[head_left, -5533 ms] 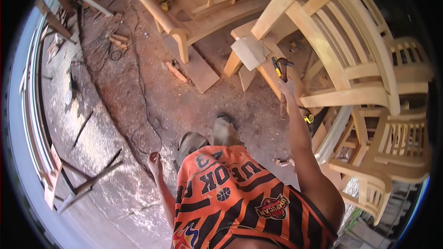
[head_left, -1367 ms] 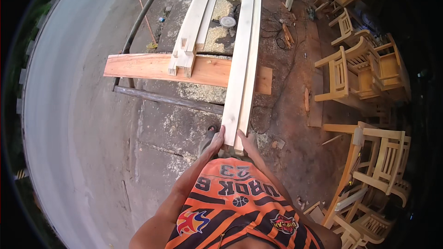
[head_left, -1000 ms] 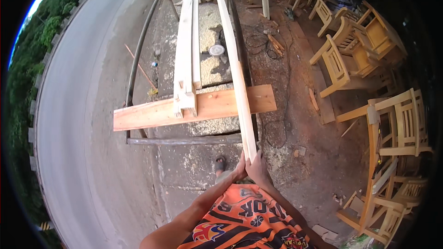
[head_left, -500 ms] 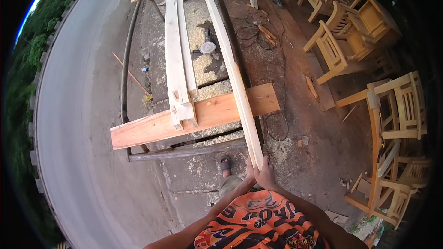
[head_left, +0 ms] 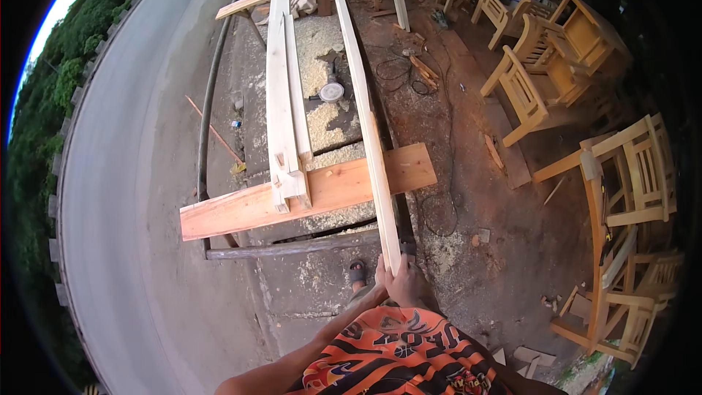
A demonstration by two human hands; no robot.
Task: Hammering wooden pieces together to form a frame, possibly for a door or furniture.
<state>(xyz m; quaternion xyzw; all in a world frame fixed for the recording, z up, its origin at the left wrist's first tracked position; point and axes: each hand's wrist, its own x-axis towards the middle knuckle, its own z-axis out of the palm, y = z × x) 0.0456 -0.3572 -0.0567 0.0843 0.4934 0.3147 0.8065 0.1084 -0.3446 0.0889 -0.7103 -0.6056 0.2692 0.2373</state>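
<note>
A long, pale wooden plank (head_left: 370,128) runs away from me, resting across a reddish board (head_left: 333,184). Its near end is gripped by both my hands in front of my body. My left hand (head_left: 382,273) closes on its left side, and my right hand (head_left: 408,285) wraps its right side, close against the left. To the left of it lie pale beams (head_left: 284,95) with notched near ends, set on the same reddish board. Part of my fingers is hidden beneath the plank.
A pole frame (head_left: 292,250) carries the boards. Beneath, an angle grinder (head_left: 332,91) lies among wood shavings (head_left: 322,118). Wooden chairs (head_left: 523,99) stand at the right, and a cable (head_left: 452,139) trails over the ground. A road (head_left: 124,175) passes along the left.
The plank's near end has shifted left and slightly nearer to me, with both hands still on it. The reddish board's right end sits a little lower in view.
</note>
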